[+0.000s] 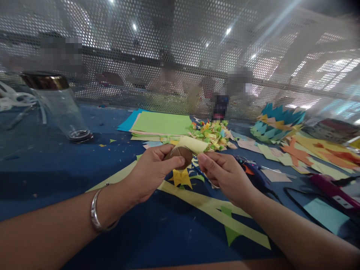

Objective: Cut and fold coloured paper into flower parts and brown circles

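Observation:
My left hand (153, 165), with a silver bangle at its wrist, is closed on a brown rounded piece that looks like cardboard (182, 153). A pale yellow paper strip (191, 144) curves over the top of this piece. At the strip's right end, the thumb and fingers of my right hand (221, 170) are pinched together on the paper. Below the hands lie a yellow cut-paper shape (182, 178) and long pale green paper strips (197, 200). Whether the strip is fixed to the brown piece cannot be made out.
A glass jar (60, 108) stands at left, near white scissors (19, 99). Behind lie green paper sheets (163, 123) and a heap of paper scraps (212, 135). At right are a dark blue glue gun (254, 174), a purple power strip (332, 193) and a zigzag paper ring (277, 125).

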A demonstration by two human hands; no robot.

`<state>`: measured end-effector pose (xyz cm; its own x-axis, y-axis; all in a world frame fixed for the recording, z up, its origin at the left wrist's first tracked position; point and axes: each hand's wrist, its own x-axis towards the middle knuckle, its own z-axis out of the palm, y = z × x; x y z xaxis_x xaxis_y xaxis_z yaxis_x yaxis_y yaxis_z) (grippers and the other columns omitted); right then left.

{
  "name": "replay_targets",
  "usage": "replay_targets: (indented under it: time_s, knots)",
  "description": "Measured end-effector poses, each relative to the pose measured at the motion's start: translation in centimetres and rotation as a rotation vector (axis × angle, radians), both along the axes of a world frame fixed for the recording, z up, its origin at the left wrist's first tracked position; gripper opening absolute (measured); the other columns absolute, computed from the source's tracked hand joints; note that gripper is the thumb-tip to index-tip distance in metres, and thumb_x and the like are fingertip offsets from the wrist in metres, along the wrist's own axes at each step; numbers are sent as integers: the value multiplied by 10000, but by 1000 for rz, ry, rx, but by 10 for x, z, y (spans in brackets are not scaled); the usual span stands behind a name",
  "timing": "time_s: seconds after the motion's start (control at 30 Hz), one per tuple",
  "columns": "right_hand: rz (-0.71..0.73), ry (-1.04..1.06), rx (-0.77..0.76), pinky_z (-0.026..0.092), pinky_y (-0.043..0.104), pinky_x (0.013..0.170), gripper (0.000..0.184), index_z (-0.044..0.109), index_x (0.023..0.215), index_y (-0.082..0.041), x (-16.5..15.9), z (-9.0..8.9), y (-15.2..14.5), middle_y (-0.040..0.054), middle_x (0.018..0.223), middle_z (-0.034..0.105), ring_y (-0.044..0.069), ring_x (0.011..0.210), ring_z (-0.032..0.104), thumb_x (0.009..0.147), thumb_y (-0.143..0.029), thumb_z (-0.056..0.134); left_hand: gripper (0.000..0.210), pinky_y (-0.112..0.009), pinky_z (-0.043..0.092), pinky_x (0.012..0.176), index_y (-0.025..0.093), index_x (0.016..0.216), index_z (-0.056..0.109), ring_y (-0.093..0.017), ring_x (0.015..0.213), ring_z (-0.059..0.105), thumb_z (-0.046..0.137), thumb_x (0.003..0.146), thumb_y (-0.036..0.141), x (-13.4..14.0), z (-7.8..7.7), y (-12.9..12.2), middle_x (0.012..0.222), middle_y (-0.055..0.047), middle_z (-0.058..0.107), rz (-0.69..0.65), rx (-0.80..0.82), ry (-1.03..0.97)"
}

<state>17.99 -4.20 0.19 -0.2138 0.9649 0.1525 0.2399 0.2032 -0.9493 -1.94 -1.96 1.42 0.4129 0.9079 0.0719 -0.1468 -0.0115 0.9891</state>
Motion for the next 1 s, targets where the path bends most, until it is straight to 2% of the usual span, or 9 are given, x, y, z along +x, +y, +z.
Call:
replay_targets:
  time_s: [0.33,0.53,0.73,1.0]
  knots:
    - [0,-4,24,154,248,397,465,490,670,-197,1,1,0,-101,487,228,45,410,171,944,-569,534,55,-225,349,610,170,822,721,-92,640,448,676,791,174,0,4,-1,692,36,606,31,18,16]
    - [12,-6,28,150,247,394,472,484,664,-195,2,1,0,-101,486,226,44,411,169,943,-573,534,138,-237,372,644,174,902,751,-107,692,484,670,790,186,-2,3,0,768,10,650,14,31,35]
    - [10,2,28,150,242,393,481,479,660,-192,1,2,-1,-103,488,217,42,411,166,939,-581,535,108,-231,354,615,194,847,752,-101,654,456,657,797,183,-3,2,1,719,23,625,15,43,30]
    - [4,0,21,143,243,395,479,479,666,-194,1,3,-1,-105,491,217,43,410,164,936,-586,535,94,-236,312,595,189,732,705,-100,611,384,651,805,167,0,8,-1,640,47,532,-35,-5,-7]
